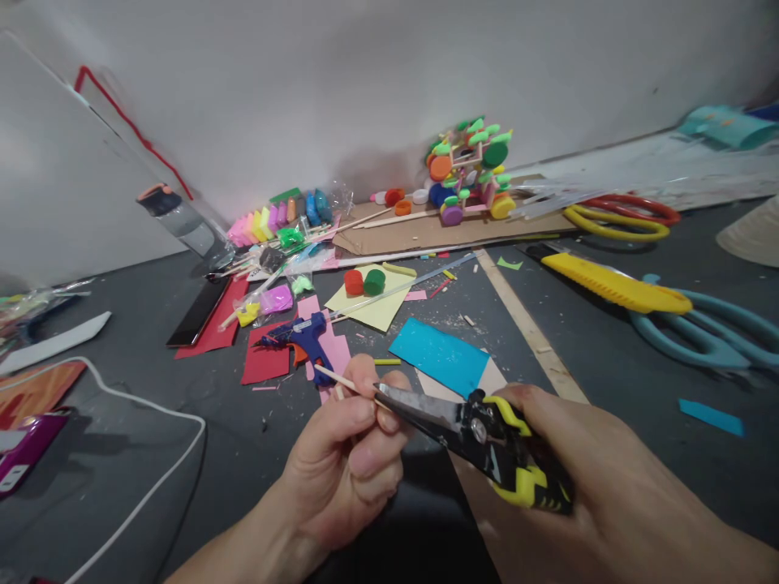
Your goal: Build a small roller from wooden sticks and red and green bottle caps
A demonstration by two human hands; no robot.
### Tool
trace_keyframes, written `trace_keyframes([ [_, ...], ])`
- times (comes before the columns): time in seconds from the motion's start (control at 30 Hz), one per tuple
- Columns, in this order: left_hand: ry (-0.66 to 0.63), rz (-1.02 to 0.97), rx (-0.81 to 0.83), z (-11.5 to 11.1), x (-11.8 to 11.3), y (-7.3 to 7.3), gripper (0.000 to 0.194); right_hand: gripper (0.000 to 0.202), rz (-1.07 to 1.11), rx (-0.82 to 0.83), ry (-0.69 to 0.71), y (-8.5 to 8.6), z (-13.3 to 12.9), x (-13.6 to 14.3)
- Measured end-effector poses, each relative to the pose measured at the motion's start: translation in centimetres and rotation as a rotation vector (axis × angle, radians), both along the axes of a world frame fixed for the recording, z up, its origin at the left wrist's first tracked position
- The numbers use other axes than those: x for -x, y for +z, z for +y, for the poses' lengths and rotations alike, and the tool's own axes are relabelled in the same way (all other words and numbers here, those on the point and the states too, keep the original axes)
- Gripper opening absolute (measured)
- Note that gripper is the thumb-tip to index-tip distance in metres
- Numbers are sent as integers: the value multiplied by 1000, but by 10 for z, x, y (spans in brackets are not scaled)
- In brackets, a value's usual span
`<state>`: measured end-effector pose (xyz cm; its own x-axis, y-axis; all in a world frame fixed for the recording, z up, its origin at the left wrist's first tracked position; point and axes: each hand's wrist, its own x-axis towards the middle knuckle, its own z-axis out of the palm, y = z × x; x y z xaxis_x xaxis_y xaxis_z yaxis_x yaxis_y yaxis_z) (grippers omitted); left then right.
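Between the fingertips of my left hand [350,458] is a thin wooden stick [332,376], its pale end pointing up and to the left. My right hand [600,478] is wrapped around the black and yellow handles of a pair of snips [468,430]. The tips of the snips' blades reach the stick right at my left fingertips; whether they touch the wood I cannot tell. A blue glue gun [310,334] lies just beyond my left hand. A blue sheet [439,355] rests on the table past the blades.
Toward the wall stands a small model with colourful caps [468,174] on cardboard [389,237]. A yellow cutter knife [614,280] and blue-handled scissors [699,328] lie at right. At left are a phone [198,312], a bottle [191,231] and a white cable [152,403].
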<state>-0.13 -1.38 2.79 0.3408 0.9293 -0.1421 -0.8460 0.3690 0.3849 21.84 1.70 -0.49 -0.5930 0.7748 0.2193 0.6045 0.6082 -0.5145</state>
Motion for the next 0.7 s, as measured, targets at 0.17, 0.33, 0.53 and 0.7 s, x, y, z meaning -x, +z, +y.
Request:
trace_keyframes([
  [0.17, 4, 16, 2, 0, 0, 0, 13, 26, 28, -43, -18, 3, 2, 2],
  [0.33, 52, 109, 97, 0, 1, 2, 18, 18, 11, -23, -21, 2, 3, 3],
  [0.53, 90, 81, 141, 1, 2, 2, 11, 26, -34, 17, -35, -1, 3, 1],
  [0.7, 95, 65, 112, 3, 1, 3, 9, 27, -44, 13, -29, 3, 1, 1],
])
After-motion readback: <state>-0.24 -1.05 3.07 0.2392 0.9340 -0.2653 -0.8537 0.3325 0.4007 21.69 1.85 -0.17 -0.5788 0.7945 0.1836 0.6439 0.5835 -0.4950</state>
